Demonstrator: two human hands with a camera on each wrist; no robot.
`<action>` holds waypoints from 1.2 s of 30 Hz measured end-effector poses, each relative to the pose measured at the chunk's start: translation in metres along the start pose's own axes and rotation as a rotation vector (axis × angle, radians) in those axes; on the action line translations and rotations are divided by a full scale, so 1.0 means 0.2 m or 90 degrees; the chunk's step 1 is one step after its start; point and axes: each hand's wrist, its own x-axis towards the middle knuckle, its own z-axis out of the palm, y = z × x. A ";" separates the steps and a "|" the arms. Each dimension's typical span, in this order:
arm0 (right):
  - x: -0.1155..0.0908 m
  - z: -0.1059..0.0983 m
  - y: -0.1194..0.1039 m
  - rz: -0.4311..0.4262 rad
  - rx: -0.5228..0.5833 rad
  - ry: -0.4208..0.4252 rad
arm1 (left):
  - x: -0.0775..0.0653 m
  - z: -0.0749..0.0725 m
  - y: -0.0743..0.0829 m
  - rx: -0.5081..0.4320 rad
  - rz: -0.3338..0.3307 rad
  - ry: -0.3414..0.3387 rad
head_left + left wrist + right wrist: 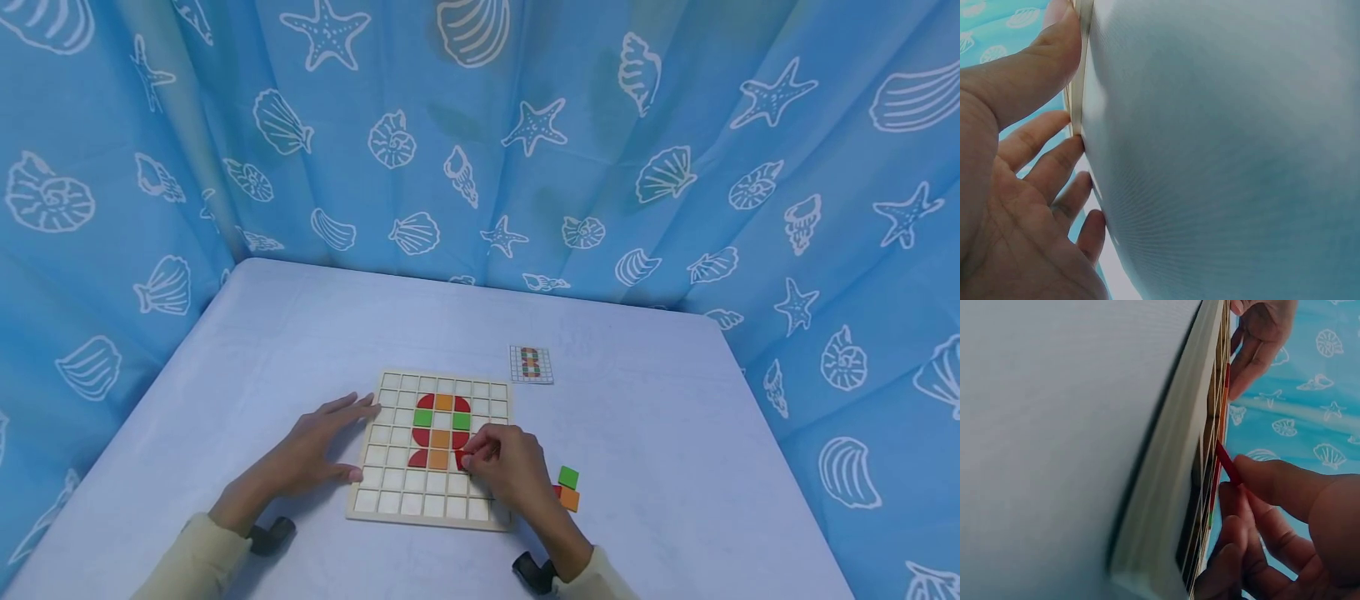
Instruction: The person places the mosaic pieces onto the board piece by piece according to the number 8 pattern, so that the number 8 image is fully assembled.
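A square wooden grid board [427, 522] lies on the white table, with red quarter-round tiles, orange squares and green squares set in its middle cells. My right hand [517, 471] pinches a red tile [461, 460] between thumb and fingers. In the right wrist view that red tile [1229, 465] is tilted, its lower edge right at the board's surface. Beside the board's left edge, my left hand [307, 454] rests with thumb and fingers spread, fingertips touching the frame. The left wrist view shows its relaxed fingers [1054, 165] along the rim.
Behind the board's far right corner lies a small pattern card [516, 377]. Loose tiles sit right of the board: a green square [568, 477], an orange square [570, 499] and a partly hidden red one [557, 491]. A blue shell-print curtain [465, 208] surrounds the table.
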 end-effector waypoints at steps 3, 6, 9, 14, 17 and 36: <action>0.00 0.01 -0.01 -0.005 -0.028 -0.001 | 0.00 0.00 0.00 -0.004 -0.001 0.000; 0.00 0.03 -0.03 -0.008 -0.048 -0.003 | 0.00 0.00 0.00 -0.007 0.000 0.001; 0.00 0.04 -0.04 -0.003 -0.063 -0.005 | 0.00 0.00 0.00 -0.008 0.000 0.001; -0.02 0.05 -0.06 -0.004 -0.090 -0.002 | -0.01 -0.01 0.01 -0.009 0.001 0.003; -0.02 0.05 -0.07 -0.011 -0.093 0.000 | -0.01 0.00 0.01 -0.008 0.008 0.007; -0.09 -0.37 0.23 0.114 0.006 0.065 | -0.01 -0.01 0.02 0.002 0.007 0.004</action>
